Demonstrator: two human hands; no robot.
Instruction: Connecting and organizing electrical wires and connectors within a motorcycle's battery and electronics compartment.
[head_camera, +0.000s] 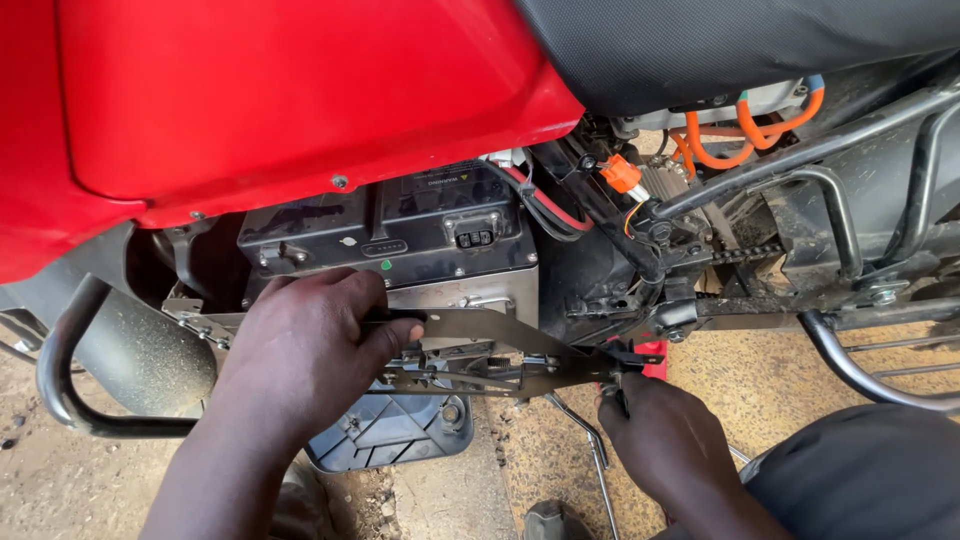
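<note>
The left hand (305, 345) grips the near end of a flat metal bracket (500, 350), thumb pressed along its top edge. The right hand (665, 435) is clenched on a small tool (622, 385) at the bracket's far end, beside a red part (652, 352). The bracket lies across the battery box (400, 235), under the red fairing (300, 90) and black seat (720, 40).

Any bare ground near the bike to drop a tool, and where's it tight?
Free: sandy ground between right hand and chrome rack; dirt under crash bar. Crowded: around metal bracket at battery box, left hand on it.
</note>
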